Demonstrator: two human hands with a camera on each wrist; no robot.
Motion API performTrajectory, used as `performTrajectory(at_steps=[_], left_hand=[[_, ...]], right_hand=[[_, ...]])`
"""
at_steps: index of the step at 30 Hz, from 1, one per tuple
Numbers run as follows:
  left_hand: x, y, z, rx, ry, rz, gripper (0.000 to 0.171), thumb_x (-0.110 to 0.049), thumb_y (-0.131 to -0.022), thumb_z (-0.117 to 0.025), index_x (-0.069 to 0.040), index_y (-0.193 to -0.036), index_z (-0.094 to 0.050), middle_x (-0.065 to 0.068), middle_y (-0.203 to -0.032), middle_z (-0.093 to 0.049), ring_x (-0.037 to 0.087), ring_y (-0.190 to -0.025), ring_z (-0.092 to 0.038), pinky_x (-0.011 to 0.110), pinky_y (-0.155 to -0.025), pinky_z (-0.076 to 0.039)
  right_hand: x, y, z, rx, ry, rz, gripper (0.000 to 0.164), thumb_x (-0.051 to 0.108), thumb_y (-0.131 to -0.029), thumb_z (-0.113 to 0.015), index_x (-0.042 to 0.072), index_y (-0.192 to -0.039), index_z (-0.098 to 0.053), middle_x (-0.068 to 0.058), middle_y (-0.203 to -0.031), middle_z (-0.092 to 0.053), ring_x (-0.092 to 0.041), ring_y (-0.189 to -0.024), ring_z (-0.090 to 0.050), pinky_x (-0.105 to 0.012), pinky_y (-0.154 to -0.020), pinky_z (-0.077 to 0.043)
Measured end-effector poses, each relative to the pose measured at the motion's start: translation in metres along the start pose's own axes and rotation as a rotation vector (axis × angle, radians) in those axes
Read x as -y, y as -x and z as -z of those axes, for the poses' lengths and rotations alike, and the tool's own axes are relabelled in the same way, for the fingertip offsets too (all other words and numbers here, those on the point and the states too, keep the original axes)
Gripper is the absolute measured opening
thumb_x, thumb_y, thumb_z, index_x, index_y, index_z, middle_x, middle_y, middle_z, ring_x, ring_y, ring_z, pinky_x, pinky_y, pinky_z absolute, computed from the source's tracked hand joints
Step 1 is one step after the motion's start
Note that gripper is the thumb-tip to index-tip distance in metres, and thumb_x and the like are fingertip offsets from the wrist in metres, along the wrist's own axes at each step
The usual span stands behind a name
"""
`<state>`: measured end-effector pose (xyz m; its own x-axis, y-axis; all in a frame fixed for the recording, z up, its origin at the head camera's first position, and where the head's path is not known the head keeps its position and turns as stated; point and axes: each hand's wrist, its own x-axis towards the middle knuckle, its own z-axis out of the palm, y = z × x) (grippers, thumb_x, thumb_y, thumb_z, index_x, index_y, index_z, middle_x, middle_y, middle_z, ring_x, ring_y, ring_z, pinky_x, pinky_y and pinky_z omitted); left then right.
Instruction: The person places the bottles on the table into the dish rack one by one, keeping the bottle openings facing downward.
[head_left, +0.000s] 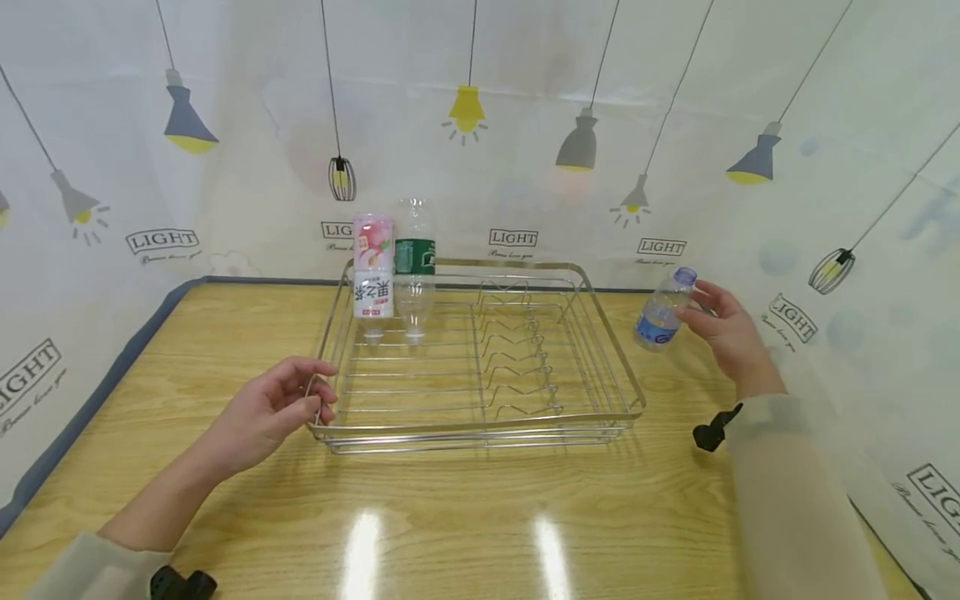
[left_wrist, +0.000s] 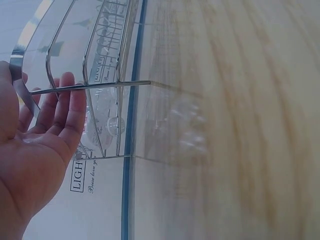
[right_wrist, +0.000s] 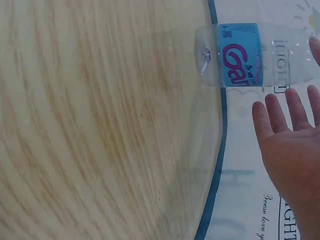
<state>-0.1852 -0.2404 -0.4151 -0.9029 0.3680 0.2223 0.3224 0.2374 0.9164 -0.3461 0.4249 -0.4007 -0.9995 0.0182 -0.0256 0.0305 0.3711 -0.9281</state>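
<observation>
My left hand (head_left: 273, 408) holds the front left corner of a wire dish rack (head_left: 480, 423), fingers curled about the rim. In the left wrist view the rack's rim (left_wrist: 19, 57) runs between the thumb side and the fingers. Over at the right, a small clear plastic water bottle (head_left: 660, 312) with a blue label and lilac cap stands upright beside the rack. My right hand (head_left: 726, 329) is next to its upper part, the thumb near the bottle. The right wrist view has the fingers (right_wrist: 275, 112) extended just beside the bottle (right_wrist: 242, 55), not wrapped round it.
Inside the rack's back left part, a pink-and-white bottle (head_left: 373, 267) and a clear bottle with a green label (head_left: 415, 258) stand cap down. Wavy wire dividers (head_left: 517, 358) fill the rack's right half. A printed curtain (head_left: 480, 183) hangs behind the wooden table (head_left: 450, 517).
</observation>
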Motion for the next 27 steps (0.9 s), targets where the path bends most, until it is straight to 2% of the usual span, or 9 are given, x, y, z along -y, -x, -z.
performTrajectory(at_steps=[3, 8, 12, 15, 19, 24, 27], left_hand=[[0.001, -0.001, 0.0, 0.0, 0.003, -0.002, 0.032, 0.0, -0.111, -0.057, -0.002, -0.143, -0.056, 0.014, -0.113, -0.071, 0.015, -0.094, -0.076, 0.029, -0.079, -0.065], [0.001, -0.002, 0.0, 0.004, 0.005, -0.003, 0.031, -0.001, -0.111, -0.057, -0.003, -0.142, -0.056, 0.016, -0.113, -0.071, 0.016, -0.094, -0.076, 0.029, -0.079, -0.065], [0.001, -0.002, -0.001, 0.003, 0.004, -0.007, 0.031, -0.001, -0.111, -0.057, -0.004, -0.142, -0.056, 0.015, -0.113, -0.071, 0.015, -0.094, -0.076, 0.029, -0.078, -0.065], [0.001, -0.002, -0.001, -0.001, -0.003, -0.007, 0.032, -0.001, -0.112, -0.057, -0.002, -0.143, -0.056, 0.016, -0.113, -0.071, 0.015, -0.094, -0.076, 0.029, -0.078, -0.065], [-0.001, -0.002, 0.0, -0.006, -0.028, 0.01, 0.034, -0.002, -0.112, -0.057, 0.002, -0.145, -0.054, 0.018, -0.115, -0.069, 0.015, -0.094, -0.076, 0.031, -0.078, -0.065], [-0.002, 0.001, 0.001, -0.021, -0.074, 0.041, 0.034, -0.007, -0.112, -0.059, -0.003, -0.147, -0.057, 0.019, -0.119, -0.066, 0.015, -0.095, -0.076, 0.03, -0.081, -0.065], [-0.002, 0.003, 0.001, -0.049, -0.112, 0.046, 0.036, -0.01, -0.113, -0.06, -0.004, -0.149, -0.058, 0.021, -0.122, -0.066, 0.012, -0.096, -0.076, 0.029, -0.081, -0.065]], right_hand=[[0.0, -0.003, -0.005, 0.002, -0.027, -0.004, 0.092, 0.032, -0.111, -0.067, 0.019, -0.178, -0.005, -0.016, -0.186, -0.006, -0.037, -0.171, -0.017, -0.044, -0.139, -0.026], [0.01, 0.003, -0.015, -0.003, -0.02, -0.032, 0.096, 0.031, -0.111, -0.066, 0.012, -0.177, 0.001, -0.02, -0.185, -0.007, -0.04, -0.169, -0.019, -0.051, -0.138, -0.026], [0.01, 0.002, -0.02, -0.021, -0.023, -0.033, 0.09, 0.03, -0.112, -0.065, 0.009, -0.177, -0.005, -0.022, -0.183, -0.011, -0.037, -0.165, -0.025, -0.052, -0.137, -0.028], [0.009, 0.0, -0.021, -0.034, -0.02, -0.027, 0.086, 0.031, -0.112, -0.064, 0.007, -0.176, -0.012, -0.023, -0.182, -0.014, -0.033, -0.16, -0.03, -0.052, -0.136, -0.03], [0.006, -0.002, -0.022, -0.052, -0.012, -0.021, 0.084, 0.03, -0.112, -0.063, 0.006, -0.176, -0.014, -0.024, -0.18, -0.019, -0.029, -0.153, -0.036, -0.053, -0.136, -0.031], [0.003, -0.007, -0.02, -0.068, 0.007, 0.02, 0.084, 0.032, -0.112, -0.063, 0.008, -0.176, -0.014, -0.02, -0.178, -0.025, -0.026, -0.155, -0.038, -0.048, -0.134, -0.036], [0.006, -0.008, -0.018, -0.078, 0.034, 0.071, 0.083, 0.035, -0.112, -0.065, 0.011, -0.176, -0.018, -0.015, -0.174, -0.035, -0.021, -0.152, -0.043, -0.037, -0.129, -0.044]])
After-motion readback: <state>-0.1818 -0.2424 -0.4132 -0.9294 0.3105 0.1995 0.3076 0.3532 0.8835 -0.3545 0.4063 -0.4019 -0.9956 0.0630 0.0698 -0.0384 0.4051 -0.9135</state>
